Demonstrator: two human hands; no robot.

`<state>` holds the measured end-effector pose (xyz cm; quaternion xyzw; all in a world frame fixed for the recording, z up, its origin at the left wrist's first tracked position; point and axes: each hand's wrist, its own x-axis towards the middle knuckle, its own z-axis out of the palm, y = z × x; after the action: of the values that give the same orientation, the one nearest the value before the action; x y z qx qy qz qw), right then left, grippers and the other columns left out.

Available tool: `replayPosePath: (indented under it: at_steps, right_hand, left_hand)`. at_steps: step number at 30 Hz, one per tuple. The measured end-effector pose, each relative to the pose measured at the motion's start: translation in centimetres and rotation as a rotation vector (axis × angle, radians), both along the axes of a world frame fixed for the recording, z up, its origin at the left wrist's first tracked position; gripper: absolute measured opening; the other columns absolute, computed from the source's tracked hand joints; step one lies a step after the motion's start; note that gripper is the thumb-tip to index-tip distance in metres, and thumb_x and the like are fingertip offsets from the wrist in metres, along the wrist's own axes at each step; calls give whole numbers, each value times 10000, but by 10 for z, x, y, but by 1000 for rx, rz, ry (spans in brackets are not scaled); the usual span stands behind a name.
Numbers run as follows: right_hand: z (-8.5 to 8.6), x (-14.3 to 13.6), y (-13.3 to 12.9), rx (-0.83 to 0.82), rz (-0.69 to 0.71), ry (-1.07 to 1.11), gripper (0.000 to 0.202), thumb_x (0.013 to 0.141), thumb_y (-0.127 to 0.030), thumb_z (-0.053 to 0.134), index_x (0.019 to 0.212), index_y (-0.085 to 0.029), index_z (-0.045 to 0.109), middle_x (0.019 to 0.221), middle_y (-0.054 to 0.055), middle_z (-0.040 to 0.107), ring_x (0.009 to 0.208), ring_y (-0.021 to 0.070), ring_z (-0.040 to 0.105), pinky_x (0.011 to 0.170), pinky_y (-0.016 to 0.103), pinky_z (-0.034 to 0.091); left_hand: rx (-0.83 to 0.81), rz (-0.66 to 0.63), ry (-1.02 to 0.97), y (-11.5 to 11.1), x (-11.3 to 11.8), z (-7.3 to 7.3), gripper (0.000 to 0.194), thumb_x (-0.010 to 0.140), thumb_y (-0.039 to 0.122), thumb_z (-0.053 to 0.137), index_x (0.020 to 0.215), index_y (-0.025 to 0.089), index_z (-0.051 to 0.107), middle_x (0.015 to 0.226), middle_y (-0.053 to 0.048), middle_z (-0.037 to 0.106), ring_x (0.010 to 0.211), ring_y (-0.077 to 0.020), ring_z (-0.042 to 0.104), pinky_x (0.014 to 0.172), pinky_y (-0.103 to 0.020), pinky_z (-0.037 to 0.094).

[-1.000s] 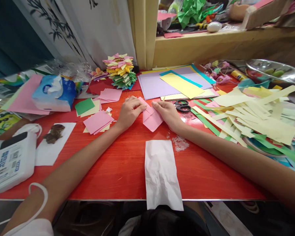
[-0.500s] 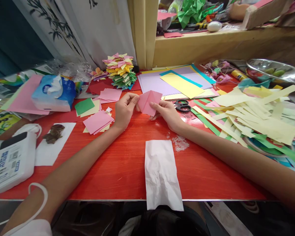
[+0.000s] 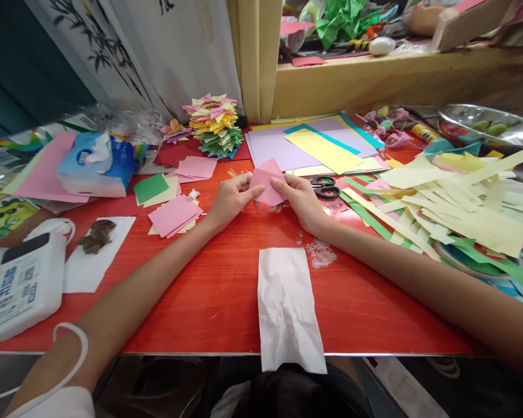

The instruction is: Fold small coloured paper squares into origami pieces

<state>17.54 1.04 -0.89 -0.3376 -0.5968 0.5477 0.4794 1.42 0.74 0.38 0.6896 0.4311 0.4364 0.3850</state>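
Note:
Between both hands, above the red table (image 3: 192,302), is a square of pink paper (image 3: 268,181) with a crease across it. My left hand (image 3: 232,200) pinches its left edge between thumb and fingers. On the opposite edge my right hand (image 3: 303,200) grips it, thumb on top and fingers underneath. Black-handled scissors (image 3: 326,187) lie just beyond my right hand. To the left of my left hand is a small stack of pink paper squares (image 3: 174,216), with a green square (image 3: 150,188) behind it. The fingertips under the paper are partly hidden.
A tiered stack of folded paper pieces (image 3: 213,128) stands at the back beside coloured sheets (image 3: 265,145). Paper strips (image 3: 466,203) heap up on the right. A crumpled white paper (image 3: 287,307) overhangs the front edge. Tissues (image 3: 96,168) and a white box (image 3: 26,284) sit left.
My left hand has shifted right along the pink paper, closer to my right hand. The paper has turned, and its crease now runs differently.

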Motion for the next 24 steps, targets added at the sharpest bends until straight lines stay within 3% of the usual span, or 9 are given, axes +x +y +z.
replayPosePath:
  at_steps: [4, 10, 14, 19, 24]
  right_hand:
    - [-2, -1, 1, 39, -60, 13, 297, 770, -451, 518, 824, -165, 579, 701, 15, 566, 566, 95, 509, 486, 218, 443]
    - [-2, 0, 0, 155, -177, -68, 318, 805, -348, 461, 1051, -216, 614, 826, 4, 616, 659, 113, 512, 549, 234, 433]
    - [-1, 1, -3, 246, -211, -157, 323, 815, -282, 427, 1061, -244, 633, 824, -21, 624, 713, 120, 522, 624, 256, 429]
    - [-2, 2, -4, 248, -218, -232, 328, 814, -281, 421, 1056, -253, 641, 773, -32, 630, 700, 132, 530, 624, 269, 426]
    - [2, 0, -5, 215, -166, -166, 302, 787, -327, 500, 1025, -224, 655, 934, -3, 660, 877, 162, 562, 763, 299, 436]
  left_hand:
    - [-16, -8, 38, 2, -1, -1, 267, 728, 422, 568, 725, 157, 538, 521, 32, 528, 370, -47, 354, 371, -207, 246]
    - [-55, -11, 41, 3, -1, -1, 292, 720, 449, 564, 689, 159, 541, 510, 26, 532, 377, -58, 375, 394, -217, 267]
    - [-93, -32, 12, 3, -1, 0, 311, 712, 470, 572, 689, 161, 546, 527, 17, 551, 377, -58, 375, 394, -221, 259]
    - [-111, -27, 3, 4, -2, 0, 313, 702, 469, 588, 664, 162, 539, 504, 17, 548, 371, -56, 373, 378, -219, 239]
    - [-112, -25, 10, 3, -2, 0, 299, 711, 446, 590, 650, 158, 536, 497, 18, 540, 377, -58, 389, 381, -218, 243]
